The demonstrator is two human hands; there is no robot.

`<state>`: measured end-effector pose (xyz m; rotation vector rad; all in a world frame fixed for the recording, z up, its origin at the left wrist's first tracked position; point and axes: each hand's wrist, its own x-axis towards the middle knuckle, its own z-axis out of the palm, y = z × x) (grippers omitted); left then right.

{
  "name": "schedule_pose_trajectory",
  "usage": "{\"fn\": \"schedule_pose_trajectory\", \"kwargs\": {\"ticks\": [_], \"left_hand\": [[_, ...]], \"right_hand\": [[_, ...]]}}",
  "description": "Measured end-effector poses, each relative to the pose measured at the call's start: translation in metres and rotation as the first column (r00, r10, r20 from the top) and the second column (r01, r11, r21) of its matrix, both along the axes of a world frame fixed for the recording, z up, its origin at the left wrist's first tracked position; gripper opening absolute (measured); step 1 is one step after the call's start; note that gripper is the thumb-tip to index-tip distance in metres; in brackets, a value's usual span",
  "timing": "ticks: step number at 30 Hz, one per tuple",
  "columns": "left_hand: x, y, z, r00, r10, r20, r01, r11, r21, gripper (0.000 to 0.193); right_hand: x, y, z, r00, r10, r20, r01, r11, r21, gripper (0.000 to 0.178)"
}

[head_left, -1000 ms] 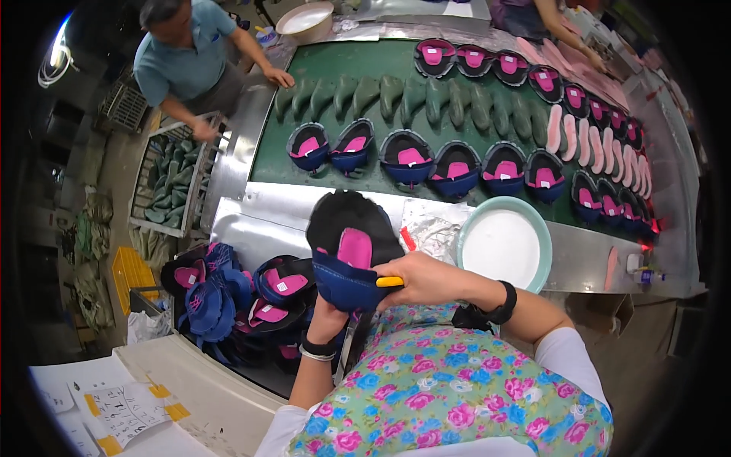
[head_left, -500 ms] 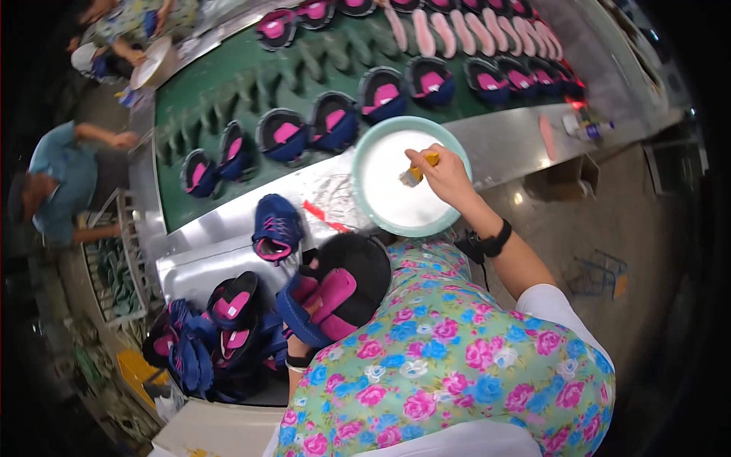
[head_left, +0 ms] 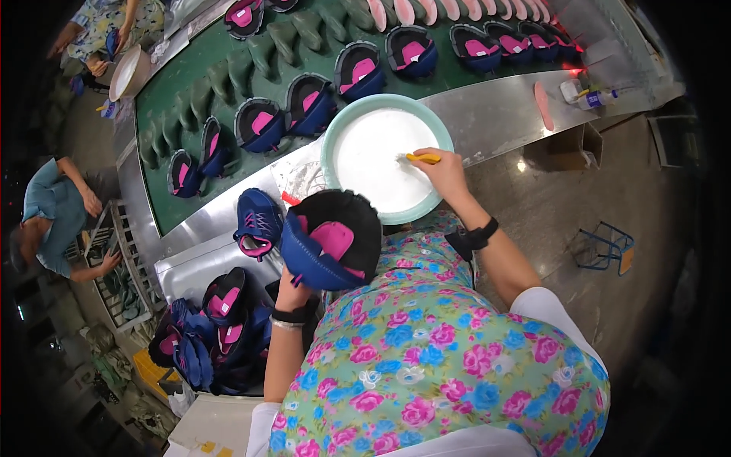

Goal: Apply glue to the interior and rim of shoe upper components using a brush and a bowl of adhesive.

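Observation:
My left hand (head_left: 291, 293) grips a blue shoe upper (head_left: 316, 260) from below. The upper has a pink lining and a black edge flared wide, and its open side faces up in front of my apron. My right hand (head_left: 445, 175) is closed around the yellow handle of a brush (head_left: 424, 158). Its bristle end dips into white liquid (head_left: 373, 152) in a pale green basin (head_left: 329, 158). That basin sits at the metal table's near edge, just beyond the held upper. Left of the upper, a laced blue shoe upper (head_left: 257, 222) rests on the metal surface.
Blue-and-pink uppers (head_left: 259, 126) line a green belt (head_left: 171, 217) beside dark green foot-shaped pieces (head_left: 260, 55) and pink insoles (head_left: 426, 9). More uppers are heaped (head_left: 194, 346) at lower left. A bottle (head_left: 598, 99) stands right; a stool (head_left: 601, 250) is on the floor. Co-workers (head_left: 52, 213) are leftward.
My left hand has raised the upper from low by my apron toward the basin, turning it. The brush has gone from above the liquid down into it.

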<state>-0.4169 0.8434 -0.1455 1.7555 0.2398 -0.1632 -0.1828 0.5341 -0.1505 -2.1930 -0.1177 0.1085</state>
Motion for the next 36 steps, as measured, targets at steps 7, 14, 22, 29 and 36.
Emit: {"fn": "schedule_pose_trajectory", "kwargs": {"ticks": [7,14,22,29,36], "left_hand": [[0.04,-0.02,0.002,0.995,-0.017,0.1,0.016,1.0,0.009,0.035],[0.048,-0.023,0.005,0.99,-0.032,0.14,0.027,0.999,0.031,0.035],[0.069,-0.018,-0.005,0.982,0.018,0.187,-0.02,1.0,0.008,0.034],[0.069,0.004,-0.013,0.972,0.082,0.218,-0.079,0.997,-0.022,0.034],[0.064,0.014,-0.015,0.962,0.124,0.242,-0.119,0.992,-0.035,0.034]], "right_hand": [[-0.007,0.032,0.105,0.948,0.311,-0.071,-0.241,0.843,0.481,0.018],[0.004,0.025,0.075,0.975,0.213,-0.069,-0.169,0.901,0.399,0.019],[-0.027,0.024,0.08,0.991,0.091,-0.094,-0.091,0.996,0.008,0.036],[-0.047,0.035,0.14,0.924,0.202,-0.325,-0.066,0.92,0.386,0.026],[-0.021,0.036,0.131,0.892,0.387,-0.233,-0.303,0.895,0.327,0.019]]}}
